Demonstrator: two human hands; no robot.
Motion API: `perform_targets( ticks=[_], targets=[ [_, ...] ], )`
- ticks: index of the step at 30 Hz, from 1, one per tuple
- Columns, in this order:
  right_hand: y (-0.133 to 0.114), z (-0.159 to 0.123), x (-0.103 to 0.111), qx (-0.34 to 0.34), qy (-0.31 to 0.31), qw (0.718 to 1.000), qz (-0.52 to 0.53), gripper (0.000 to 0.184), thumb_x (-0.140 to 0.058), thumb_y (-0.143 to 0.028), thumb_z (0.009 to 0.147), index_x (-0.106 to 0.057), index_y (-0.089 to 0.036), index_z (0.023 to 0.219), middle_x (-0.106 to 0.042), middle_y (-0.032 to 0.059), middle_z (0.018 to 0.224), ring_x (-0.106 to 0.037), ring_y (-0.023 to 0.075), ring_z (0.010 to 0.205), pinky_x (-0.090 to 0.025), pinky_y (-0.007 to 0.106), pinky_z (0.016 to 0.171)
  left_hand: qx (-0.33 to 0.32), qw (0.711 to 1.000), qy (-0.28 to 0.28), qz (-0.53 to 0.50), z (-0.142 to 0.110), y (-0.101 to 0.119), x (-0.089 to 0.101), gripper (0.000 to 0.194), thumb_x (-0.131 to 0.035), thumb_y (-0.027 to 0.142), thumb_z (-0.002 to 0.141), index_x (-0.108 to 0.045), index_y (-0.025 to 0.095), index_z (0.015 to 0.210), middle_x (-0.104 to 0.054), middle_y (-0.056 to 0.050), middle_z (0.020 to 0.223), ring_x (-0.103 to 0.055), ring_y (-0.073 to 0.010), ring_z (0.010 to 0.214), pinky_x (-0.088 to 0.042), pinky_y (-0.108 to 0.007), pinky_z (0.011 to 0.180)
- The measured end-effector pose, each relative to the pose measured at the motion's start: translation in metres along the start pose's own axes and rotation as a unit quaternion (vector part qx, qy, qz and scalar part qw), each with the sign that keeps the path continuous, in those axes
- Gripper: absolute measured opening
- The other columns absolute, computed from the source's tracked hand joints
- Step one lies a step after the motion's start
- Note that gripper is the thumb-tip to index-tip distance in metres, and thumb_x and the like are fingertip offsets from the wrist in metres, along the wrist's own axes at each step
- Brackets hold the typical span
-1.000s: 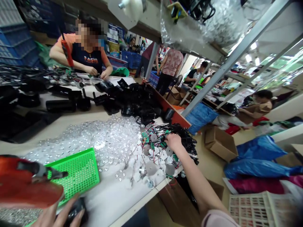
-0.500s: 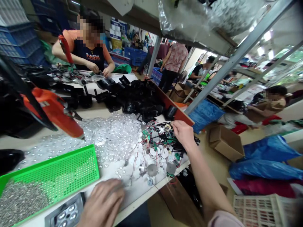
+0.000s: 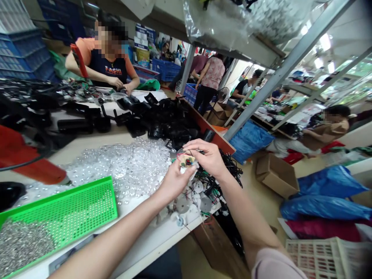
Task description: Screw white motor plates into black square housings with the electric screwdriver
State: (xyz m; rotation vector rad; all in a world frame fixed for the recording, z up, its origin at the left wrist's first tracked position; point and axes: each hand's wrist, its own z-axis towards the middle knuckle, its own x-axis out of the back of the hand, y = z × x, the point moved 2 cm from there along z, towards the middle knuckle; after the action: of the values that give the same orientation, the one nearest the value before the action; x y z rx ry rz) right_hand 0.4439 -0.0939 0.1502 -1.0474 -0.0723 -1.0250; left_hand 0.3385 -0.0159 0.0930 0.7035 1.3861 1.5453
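Observation:
Over the right part of the table, my left hand (image 3: 174, 179) pinches a small tan circuit board (image 3: 186, 160) with thin wires between thumb and fingers. My right hand (image 3: 209, 157) is closed on the same board's wires from the right, its fingertips meeting the left hand's. Just below and behind the hands lies a heap of wired parts (image 3: 199, 188): white discs, green boards and black cables, partly covered by the hands. To the left spreads a pile of clear plastic lenses (image 3: 136, 164). My left forearm hides most of a grey housing (image 3: 68, 254) at the table's front.
A green perforated tray (image 3: 87, 209) holds many small screws (image 3: 26, 242). An orange electric screwdriver (image 3: 31, 159) hangs at the left. Black plastic housings (image 3: 165, 116) are heaped behind the lenses, beside a wooden edge board (image 3: 216, 137). Across the table sits a co-worker (image 3: 107, 66).
My left hand has gone from the table's front edge up and right to the circuit board. My right hand has come slightly left from the heap. The screwdriver has swung left.

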Motion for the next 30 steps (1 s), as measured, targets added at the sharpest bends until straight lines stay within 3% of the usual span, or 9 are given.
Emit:
perform_targets(
  ticks=[4, 8, 11, 14, 16, 18, 22, 26, 30],
  targets=[
    [0.031, -0.036, 0.023, -0.12, 0.006, 0.992, -0.045, 0.029, -0.063, -0.035, 0.085, -0.071, -0.024, 0.11, -0.074, 0.0041, 0.109, -0.069, 0.0202, 0.099, -0.052, 0.037, 0.093, 0.111, 0.992, 0.053, 0.035, -0.027, -0.009, 0.031, 0.048, -0.066, 0.053, 0.078, -0.066, 0.018, 0.11, -0.065, -0.001, 0.081, -0.058, -0.0166, 0.069, -0.047, -0.026, 0.066],
    [0.069, -0.105, 0.051, -0.271, -0.033, 0.951, -0.145, 0.028, -0.055, -0.038, 0.086, -0.076, -0.022, 0.096, -0.077, 0.005, 0.099, -0.071, 0.0229, 0.092, -0.053, 0.037, 0.088, 0.104, 0.982, 0.099, 0.124, -0.056, -0.008, 0.065, 0.045, -0.07, 0.057, 0.07, -0.069, 0.02, 0.095, -0.065, -0.001, 0.079, -0.057, -0.0172, 0.071, -0.047, -0.025, 0.067],
    [0.077, -0.148, 0.043, -0.335, -0.017, 0.921, -0.196, 0.034, -0.053, -0.043, 0.086, -0.074, -0.021, 0.098, -0.077, 0.0072, 0.097, -0.071, 0.0242, 0.088, -0.053, 0.036, 0.082, 0.133, 0.971, 0.11, 0.168, -0.074, -0.005, 0.079, 0.048, -0.071, 0.061, 0.066, -0.069, 0.019, 0.092, -0.067, -0.002, 0.079, -0.061, -0.0215, 0.078, -0.05, -0.028, 0.071],
    [0.076, -0.167, 0.017, -0.418, 0.018, 0.861, -0.29, 0.058, -0.052, -0.055, 0.084, -0.06, -0.016, 0.126, -0.075, 0.0124, 0.097, -0.07, 0.0286, 0.09, -0.051, 0.039, 0.079, 0.153, 0.964, 0.103, 0.192, -0.086, -0.004, 0.082, 0.053, -0.07, 0.065, 0.062, -0.068, 0.019, 0.088, -0.069, -0.003, 0.079, -0.063, -0.0251, 0.081, -0.052, -0.03, 0.07],
    [0.074, -0.164, 0.003, -0.453, -0.021, 0.82, -0.349, 0.071, -0.054, -0.055, 0.083, -0.046, -0.012, 0.14, -0.074, 0.0129, 0.095, -0.07, 0.0294, 0.09, -0.05, 0.037, 0.076, 0.154, 0.964, 0.095, 0.193, -0.091, -0.006, 0.08, 0.053, -0.071, 0.067, 0.06, -0.067, 0.02, 0.083, -0.069, -0.004, 0.079, -0.064, -0.0254, 0.08, -0.052, -0.03, 0.068],
    [0.071, -0.152, 0.003, -0.451, -0.078, 0.806, -0.375, 0.066, -0.054, -0.043, 0.084, -0.044, -0.012, 0.141, -0.075, 0.0097, 0.09, -0.07, 0.0262, 0.085, -0.049, 0.032, 0.071, 0.175, 0.966, 0.082, 0.174, -0.097, -0.01, 0.078, 0.052, -0.07, 0.066, 0.062, -0.065, 0.02, 0.085, -0.069, -0.005, 0.08, -0.065, -0.024, 0.076, -0.053, -0.029, 0.063],
    [0.061, -0.108, 0.048, -0.372, -0.125, 0.833, -0.39, 0.047, -0.052, -0.023, 0.081, -0.061, -0.024, 0.127, -0.075, 0.0031, 0.087, -0.069, 0.0208, 0.078, -0.046, 0.027, 0.067, 0.254, 0.956, 0.09, 0.118, -0.113, -0.023, 0.082, 0.053, -0.065, 0.065, 0.071, -0.06, 0.021, 0.102, -0.068, -0.003, 0.08, -0.062, -0.0172, 0.059, -0.049, -0.025, 0.048],
    [0.056, -0.059, 0.088, -0.277, -0.141, 0.847, -0.431, 0.046, -0.052, -0.017, 0.085, -0.059, -0.026, 0.129, -0.074, 0.0054, 0.101, -0.066, 0.0213, 0.092, -0.045, 0.029, 0.08, 0.291, 0.947, 0.042, 0.128, -0.131, -0.037, 0.099, 0.063, -0.061, 0.069, 0.073, -0.059, 0.02, 0.111, -0.064, 0.001, 0.065, -0.05, -0.0124, 0.044, -0.041, -0.022, 0.041],
    [0.046, -0.058, 0.056, -0.223, -0.129, 0.846, -0.466, 0.039, -0.041, -0.007, 0.09, -0.059, -0.006, 0.125, -0.067, 0.0217, 0.113, -0.061, 0.0253, 0.106, -0.043, 0.037, 0.087, 0.253, 0.957, 0.021, 0.139, -0.146, -0.045, 0.12, 0.07, -0.059, 0.067, 0.075, -0.051, 0.025, 0.131, -0.068, -0.002, 0.079, -0.055, -0.0152, 0.054, -0.046, -0.024, 0.047]
  ],
)
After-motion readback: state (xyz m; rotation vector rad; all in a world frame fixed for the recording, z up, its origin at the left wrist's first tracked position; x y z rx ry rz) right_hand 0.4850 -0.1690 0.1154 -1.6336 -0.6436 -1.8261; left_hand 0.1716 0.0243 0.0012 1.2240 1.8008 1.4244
